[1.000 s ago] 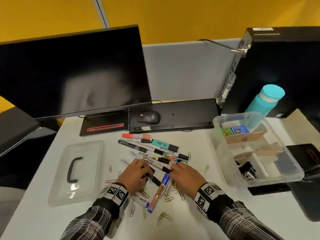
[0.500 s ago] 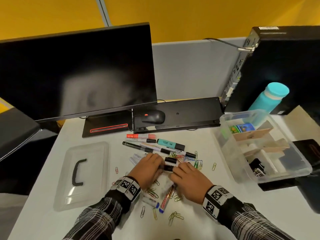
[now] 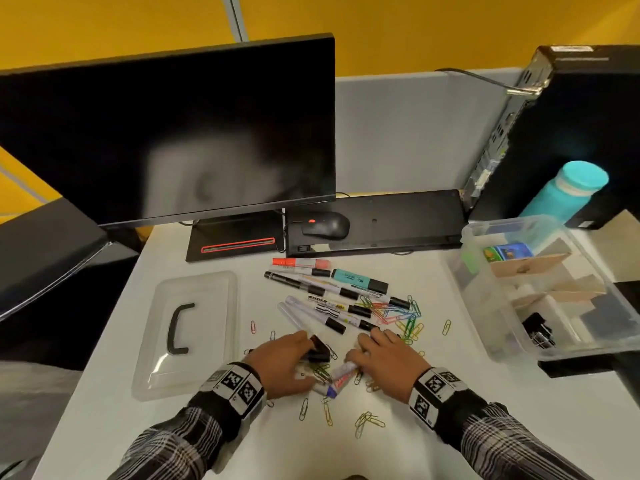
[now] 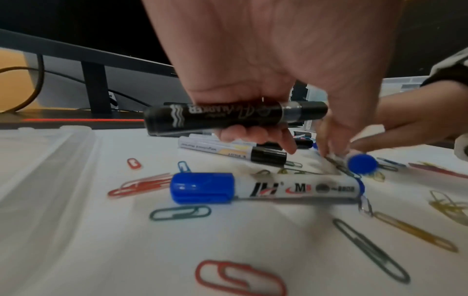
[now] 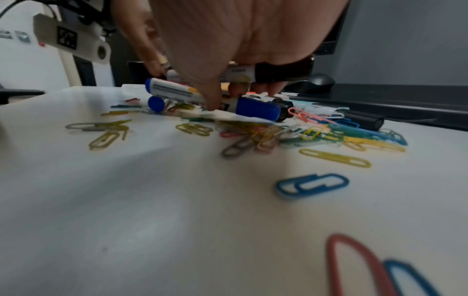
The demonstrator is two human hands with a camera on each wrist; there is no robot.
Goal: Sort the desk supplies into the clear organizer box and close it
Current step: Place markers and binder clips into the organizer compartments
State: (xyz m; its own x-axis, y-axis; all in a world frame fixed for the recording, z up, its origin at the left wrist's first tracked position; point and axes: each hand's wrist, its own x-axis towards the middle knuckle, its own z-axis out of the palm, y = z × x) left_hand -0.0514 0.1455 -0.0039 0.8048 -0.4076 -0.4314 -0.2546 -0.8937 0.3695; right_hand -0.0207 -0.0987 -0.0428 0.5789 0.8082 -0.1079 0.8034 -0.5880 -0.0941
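Observation:
Several markers [image 3: 332,292] and coloured paper clips [image 3: 405,320] lie scattered on the white desk. My left hand [image 3: 294,355] grips a fat black marker [image 4: 235,118] just above the desk. My right hand [image 3: 384,358] curls round a white marker with a black cap [image 5: 268,73], and its thumb touches a blue-capped white marker [image 5: 250,108] lying below. A second blue-capped marker [image 4: 266,188] lies between the hands. The clear organizer box [image 3: 485,306] stands open at the right, with cardboard dividers, black binder clips and small coloured items inside. Its clear lid [image 3: 207,306] with a black handle lies at the left.
A monitor [image 3: 166,133] with its stand, a black mouse [image 3: 325,226] and a keyboard [image 3: 398,220] line the back of the desk. A computer tower [image 3: 571,126] and a teal bottle [image 3: 568,192] stand behind the box. Loose clips [image 3: 367,420] lie near the front edge.
Both hands drew back from the marker pile towards me. The left hand now has the black marker lifted, and the right hand has a white black-capped marker in its fingers.

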